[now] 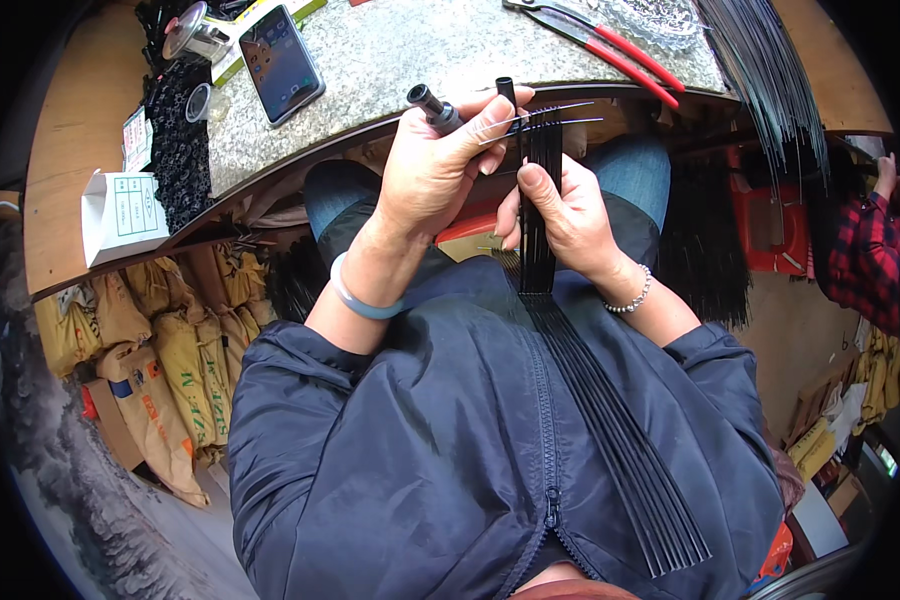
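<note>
My right hand (560,215) grips a flat bundle of long thin black rods (610,420) that runs down across my dark jacket and fans out by my right side. My left hand (435,170) holds a small black cylindrical part (432,106) and pinches thin metal wires (550,115) that stick out to the right over the top of the bundle. A second short black tube (506,90) stands up between the two hands. A pale bangle sits on my left wrist, a bead bracelet on the right.
A speckled stone tabletop (390,60) lies ahead with a smartphone (281,62), red-handled pliers (610,45) and a heap of small black parts (175,140). More black rods (770,70) hang at the right. Yellow sacks (170,350) are stacked at left. A person in a red plaid sleeve (870,250) works at right.
</note>
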The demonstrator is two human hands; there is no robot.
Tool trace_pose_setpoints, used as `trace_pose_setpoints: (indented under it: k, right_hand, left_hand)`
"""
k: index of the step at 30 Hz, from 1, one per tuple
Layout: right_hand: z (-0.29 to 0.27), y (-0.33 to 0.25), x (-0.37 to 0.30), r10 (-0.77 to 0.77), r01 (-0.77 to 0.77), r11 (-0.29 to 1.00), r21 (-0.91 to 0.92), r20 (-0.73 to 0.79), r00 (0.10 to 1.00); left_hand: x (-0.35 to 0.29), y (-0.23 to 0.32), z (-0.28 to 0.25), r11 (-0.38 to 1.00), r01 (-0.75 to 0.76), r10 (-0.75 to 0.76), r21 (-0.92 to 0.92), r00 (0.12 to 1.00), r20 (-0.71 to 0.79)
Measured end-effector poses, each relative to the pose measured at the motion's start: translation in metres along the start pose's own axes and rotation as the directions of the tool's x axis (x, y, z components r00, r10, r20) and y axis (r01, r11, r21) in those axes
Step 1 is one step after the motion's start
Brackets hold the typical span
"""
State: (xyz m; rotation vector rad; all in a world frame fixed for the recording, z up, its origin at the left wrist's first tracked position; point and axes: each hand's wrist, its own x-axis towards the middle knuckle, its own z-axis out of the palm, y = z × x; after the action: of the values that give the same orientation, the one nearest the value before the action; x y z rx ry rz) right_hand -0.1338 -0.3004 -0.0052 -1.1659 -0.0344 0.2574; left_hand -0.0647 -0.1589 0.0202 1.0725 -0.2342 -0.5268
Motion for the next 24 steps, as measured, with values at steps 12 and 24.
trace_pose_setpoints:
  k: [12, 24]
  right_hand:
    - [0.005, -0.005, 0.002, -0.036, 0.036, 0.996, 0.076, 0.009, 0.999]
    - [0.005, 0.000, -0.002, -0.111, 0.111, 0.993, -0.027, -0.009, 0.994]
  left_hand:
    - [-0.011, -0.010, -0.003, 0.972, -0.041, 0.038, -0.232, 0.999, -0.020]
    - [-0.012, -0.010, 0.012, 0.993, -0.115, 0.107, -0.037, 0.979, -0.172]
